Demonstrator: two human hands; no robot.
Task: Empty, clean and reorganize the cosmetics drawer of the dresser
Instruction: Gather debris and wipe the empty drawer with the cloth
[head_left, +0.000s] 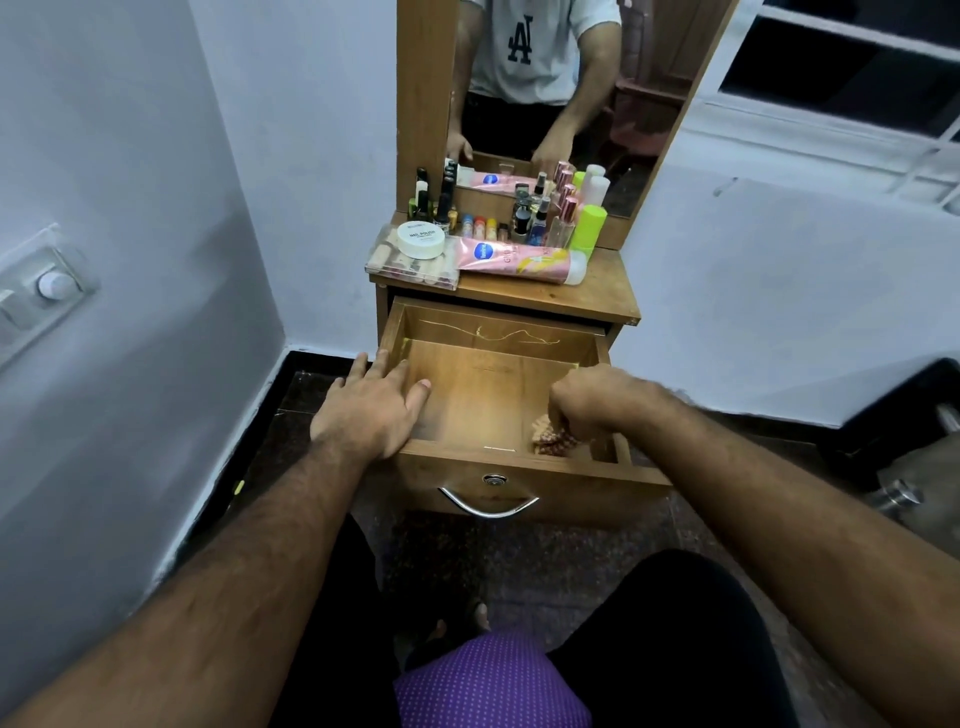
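Head cam looks down on the dresser (597, 304) with its drawer (498, 410) pulled out and basically bare, all the cosmetics (483, 234) parked up on the top by the mirror (545, 104). Left hand (371, 408) lies flat, fingers spread over the drawer's left wall, so that grip holds nothing. Right hand (592, 402) is the one on the job, fist bunched around a peach patterned cloth (551, 439) in the front right corner, with the unwiped floor stretching away to its left and back.
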